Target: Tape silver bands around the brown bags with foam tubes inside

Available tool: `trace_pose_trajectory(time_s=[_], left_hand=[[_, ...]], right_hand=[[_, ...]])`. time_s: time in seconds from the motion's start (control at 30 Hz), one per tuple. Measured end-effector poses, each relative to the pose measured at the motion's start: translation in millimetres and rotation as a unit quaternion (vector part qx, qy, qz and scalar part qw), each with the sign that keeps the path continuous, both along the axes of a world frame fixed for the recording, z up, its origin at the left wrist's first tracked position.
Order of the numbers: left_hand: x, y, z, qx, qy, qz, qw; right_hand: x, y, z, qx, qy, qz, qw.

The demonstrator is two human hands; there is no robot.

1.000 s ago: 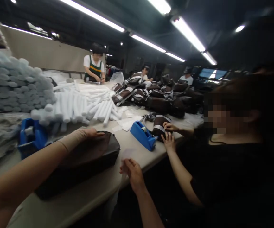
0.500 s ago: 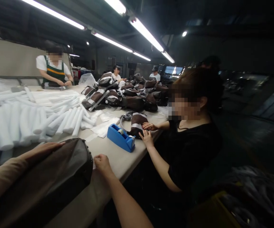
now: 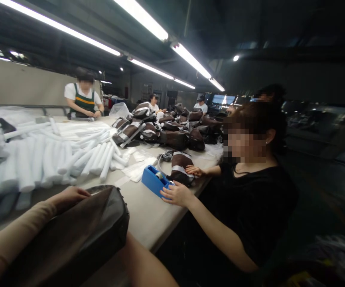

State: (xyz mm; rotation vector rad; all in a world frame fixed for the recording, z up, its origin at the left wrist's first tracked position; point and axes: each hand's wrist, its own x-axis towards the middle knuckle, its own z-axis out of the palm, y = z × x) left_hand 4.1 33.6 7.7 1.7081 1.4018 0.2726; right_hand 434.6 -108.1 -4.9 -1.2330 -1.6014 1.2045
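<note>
Tabletop (image 3: 148, 211) comes first: long and pale, it runs away from us toward the far end. A broad pile of white rolls (image 3: 55, 155) covers its left side. A heap of brown bags (image 3: 172, 131) with pale straps sits further along, toward the far right edge. A co-worker in black (image 3: 250, 199) stands at the right edge just beside us, and a person in a green apron (image 3: 84, 99) works at the far left edge.

At the near edge lies our dark brown bag (image 3: 79, 235), on its side with its end toward the co-worker. Our left hand (image 3: 70, 195) rests on its upper face, sleeve down to the wrist. The fingers lie stretched out side by side on the cloth, not closed round it. Our right forearm (image 3: 148, 263) reaches up to the bag's end. The right hand is hidden behind the bag, so we cannot tell how its fingers stand.

Smaller things sit near the right edge. A small brown bag (image 3: 180, 167) lies under one of the co-worker's hands. A blue tape dispenser (image 3: 154, 181) sits just beside it, touched by the co-worker's other hand (image 3: 175, 194).
</note>
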Motion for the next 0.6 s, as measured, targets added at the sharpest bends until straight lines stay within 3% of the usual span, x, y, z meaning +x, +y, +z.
trace_pose_trajectory(time_s=[0.1, 0.23, 0.3, 0.4, 0.47, 0.6], left_hand=[[0, 1, -3.4, -0.015, -0.022, 0.005, 1.000], [-3, -1, -1.0, -0.057, -0.074, -0.007, 0.996], [-7, -5, 1.2, -0.097, -0.107, -0.035, 0.989], [-10, -9, 2.6, -0.117, -0.123, -0.058, 0.984], [-10, -11, 1.9, -0.101, -0.111, -0.050, 0.987], [-5, -10, -0.3, -0.056, -0.069, -0.033, 0.995]], right_hand=[[-4, 8, 0.9, 0.020, -0.007, 0.052, 0.998], [14, 7, 18.2, 0.080, -0.046, 0.091, 0.992], [19, -4, 22.7, 0.183, -0.097, 0.039, 0.977], [12, -30, 23.2, 0.321, -0.181, -0.093, 0.925], [-1, -45, 25.0, 0.323, -0.215, -0.113, 0.915], [-34, -53, 37.6, 0.304, -0.249, -0.091, 0.915]])
